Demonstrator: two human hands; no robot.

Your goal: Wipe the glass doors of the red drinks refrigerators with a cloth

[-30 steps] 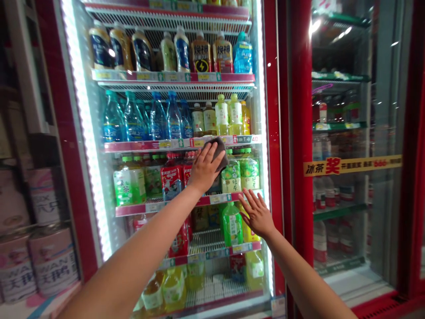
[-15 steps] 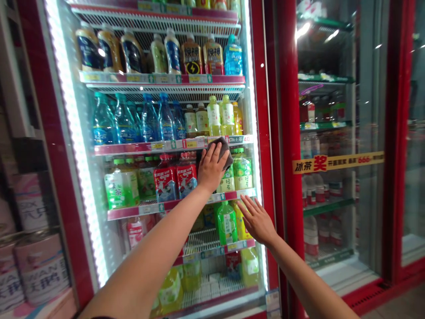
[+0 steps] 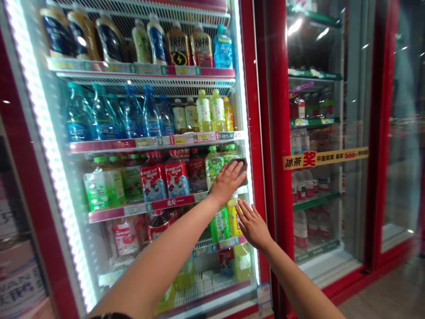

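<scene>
My left hand presses a dark grey cloth flat against the glass door of a lit drinks cooler, near the door's right edge. Only the cloth's top and right side show past my fingers. Lower and to the right, my right hand has its fingers stretched out, palm towards the glass, with nothing held. Behind the glass by my hands stand green-capped bottles and a green bottle.
The cooler's red frame runs down the right of the glass. A second cooler with a yellow strip sticker stands on the right. Boxed or canned goods stand at lower left. Shelves of bottled drinks fill the lit cooler.
My left hand has slid the cloth to the right and slightly down across the glass. My right hand stays almost in place. The view has shifted to the right.
</scene>
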